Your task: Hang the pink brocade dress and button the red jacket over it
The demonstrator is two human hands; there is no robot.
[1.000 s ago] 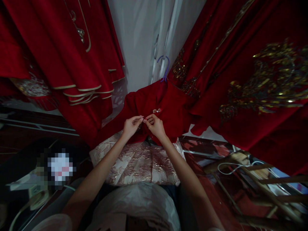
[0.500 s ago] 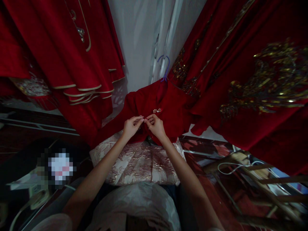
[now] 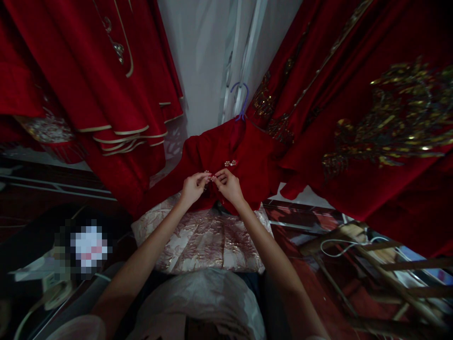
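A red jacket (image 3: pixel 212 146) on a purple hanger (image 3: pixel 242 101) spreads down over my lap. On its front a small beaded clasp (image 3: pixel 230 163) catches the light. Just below and left of that clasp, my left hand (image 3: pixel 193 187) is closed, thumb and fingers pinched at the jacket's front edge, with a few beads showing beside the fingertips. My right hand (image 3: pixel 228 185) is closed in a pinch too, and its fingertips nearly meet the left ones. Whatever small part lies between the fingertips is mostly hidden.
Shiny cream brocade cloth (image 3: pixel 208 241) covers my lap under the jacket. Red garments with pale piping (image 3: pixel 130 94) hang at left, a sequinned red garment (image 3: pixel 389 118) at right. A wooden chair or stool frame (image 3: pixel 389 278) with a white cable stands right; a dark surface lies left.
The fingertips have shifted very slightly where they meet, and more beads show by the left ones. Both hands keep their pinch on the jacket front.
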